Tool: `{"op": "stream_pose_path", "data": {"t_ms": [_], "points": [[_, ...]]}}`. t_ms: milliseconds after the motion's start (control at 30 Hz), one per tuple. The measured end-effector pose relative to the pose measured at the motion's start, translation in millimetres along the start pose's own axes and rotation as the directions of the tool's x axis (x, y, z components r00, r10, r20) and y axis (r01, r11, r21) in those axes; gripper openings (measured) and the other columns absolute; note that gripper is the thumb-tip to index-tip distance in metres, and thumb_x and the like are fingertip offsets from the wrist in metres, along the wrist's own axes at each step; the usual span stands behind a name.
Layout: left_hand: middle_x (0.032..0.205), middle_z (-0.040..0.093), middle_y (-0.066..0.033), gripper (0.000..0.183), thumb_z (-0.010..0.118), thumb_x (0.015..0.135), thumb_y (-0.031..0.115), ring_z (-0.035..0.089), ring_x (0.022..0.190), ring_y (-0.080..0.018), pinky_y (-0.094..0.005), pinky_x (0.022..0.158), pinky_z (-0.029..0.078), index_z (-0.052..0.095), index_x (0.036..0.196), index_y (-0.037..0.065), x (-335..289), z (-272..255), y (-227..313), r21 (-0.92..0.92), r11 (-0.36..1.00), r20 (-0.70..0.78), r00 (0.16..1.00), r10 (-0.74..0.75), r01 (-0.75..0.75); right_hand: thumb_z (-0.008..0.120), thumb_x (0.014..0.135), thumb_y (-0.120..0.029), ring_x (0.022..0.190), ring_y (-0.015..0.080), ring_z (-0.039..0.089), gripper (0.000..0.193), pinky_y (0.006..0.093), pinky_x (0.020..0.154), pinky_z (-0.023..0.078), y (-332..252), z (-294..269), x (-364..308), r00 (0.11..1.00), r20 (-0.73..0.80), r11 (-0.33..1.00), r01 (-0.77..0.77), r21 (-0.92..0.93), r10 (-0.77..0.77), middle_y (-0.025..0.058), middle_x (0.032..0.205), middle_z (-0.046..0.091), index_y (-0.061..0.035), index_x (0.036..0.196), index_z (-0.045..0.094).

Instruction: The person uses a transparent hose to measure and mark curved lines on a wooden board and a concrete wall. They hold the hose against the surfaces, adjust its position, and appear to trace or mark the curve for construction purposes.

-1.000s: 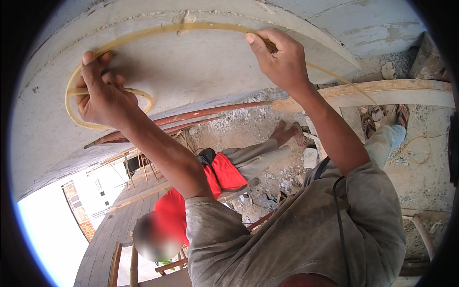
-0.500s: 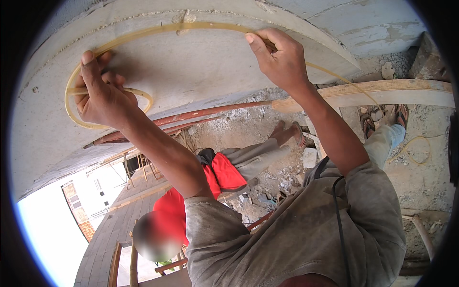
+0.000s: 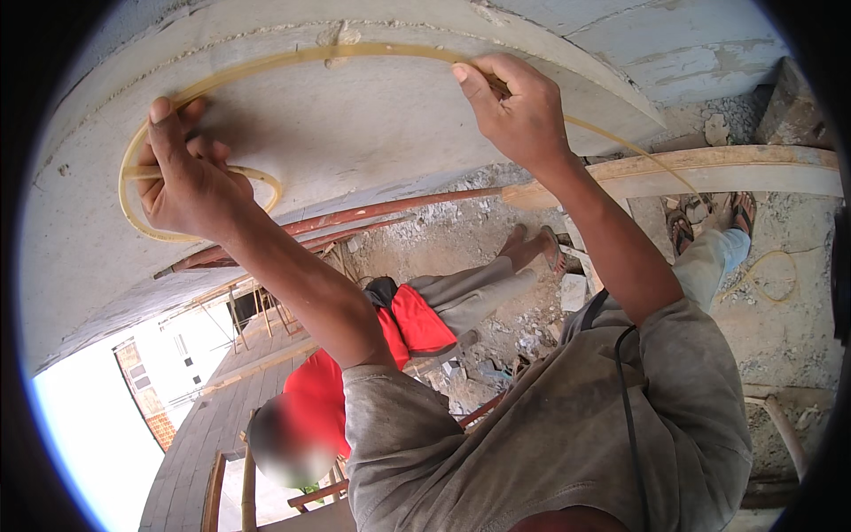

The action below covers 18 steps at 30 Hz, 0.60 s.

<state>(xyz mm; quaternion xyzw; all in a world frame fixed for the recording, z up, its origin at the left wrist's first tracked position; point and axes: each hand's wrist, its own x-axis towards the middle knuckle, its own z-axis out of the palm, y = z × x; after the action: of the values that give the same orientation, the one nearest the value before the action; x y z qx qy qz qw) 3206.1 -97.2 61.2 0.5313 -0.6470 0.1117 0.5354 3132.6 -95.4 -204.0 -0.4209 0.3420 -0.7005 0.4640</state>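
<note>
A yellowish see-through hose (image 3: 328, 53) runs along the pale concrete surface (image 3: 355, 115) in front of me. My left hand (image 3: 182, 173) grips it on the left, thumb and fingers closed round it, and a loose loop of it curls about that hand. Farther right, my right hand (image 3: 519, 102) pinches the same hose between thumb and fingers. From there its thinner-looking tail slants down toward my feet, and another coil lies on the ground at the right. Between my hands the hose bows upward in a shallow arc.
A person in a red top (image 3: 417, 319) stands below on the left. Red-brown poles (image 3: 355, 217) and a wooden beam (image 3: 709, 168) cross beneath the concrete. Rubble (image 3: 532, 346) covers the ground, and a concrete block (image 3: 793, 111) sits at the upper right.
Almost nothing differs. Both hands keep their grip on the hose, with only a very slight shift of the right hand to the left.
</note>
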Motion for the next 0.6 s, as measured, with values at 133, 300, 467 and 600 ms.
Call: {"op": "stream_pose_path", "data": {"t_ms": [133,300,467,600], "points": [[0.071,0.074,-0.0147,0.016,0.082,0.087,0.013,0.044,0.039,-0.0016,-0.0152,0.037,0.030,0.073,0.079,0.004,0.8,-0.6,-0.5,0.001,1.000,0.007,1.000,0.003,-0.003,0.073,0.098,-0.027,0.064,0.0102,0.055,0.024,0.0273,0.059,0.046,-0.9,0.0,0.1,1.000,-0.001,1.000,-0.002,0.006,0.002,0.0026,0.075,0.064,-0.0025,0.096,0.072],[0.071,0.073,-0.0142,0.015,0.082,0.088,0.013,0.044,0.039,-0.0020,-0.0152,0.038,0.031,0.073,0.080,0.004,0.5,-0.6,-1.1,0.010,1.000,-0.007,1.000,0.006,-0.006,0.073,0.098,-0.026,0.064,0.0102,0.055,0.024,0.0274,0.059,0.046,-2.0,-0.3,0.5,1.000,0.001,1.000,0.000,0.012,0.000,0.0026,0.075,0.064,-0.0027,0.097,0.072],[0.071,0.073,-0.0138,0.015,0.082,0.088,0.013,0.044,0.039,-0.0021,-0.0153,0.038,0.031,0.073,0.080,0.004,0.1,0.3,-1.0,0.023,1.000,-0.024,1.000,-0.016,0.017,0.073,0.097,-0.025,0.064,0.0101,0.054,0.022,0.0275,0.059,0.046,-1.9,-0.5,0.7,1.000,0.003,1.000,-0.011,0.008,0.011,0.0025,0.075,0.064,-0.0030,0.097,0.073],[0.071,0.073,-0.0139,0.015,0.082,0.088,0.013,0.044,0.040,-0.0021,-0.0152,0.037,0.031,0.072,0.080,0.004,-0.7,1.1,-0.9,0.012,1.000,-0.012,1.000,-0.006,0.006,0.073,0.097,-0.025,0.063,0.0102,0.054,0.023,0.0277,0.059,0.046,-2.0,-0.2,0.9,1.000,0.000,1.000,-0.013,0.005,0.013,0.0025,0.074,0.064,-0.0028,0.096,0.072]]}}
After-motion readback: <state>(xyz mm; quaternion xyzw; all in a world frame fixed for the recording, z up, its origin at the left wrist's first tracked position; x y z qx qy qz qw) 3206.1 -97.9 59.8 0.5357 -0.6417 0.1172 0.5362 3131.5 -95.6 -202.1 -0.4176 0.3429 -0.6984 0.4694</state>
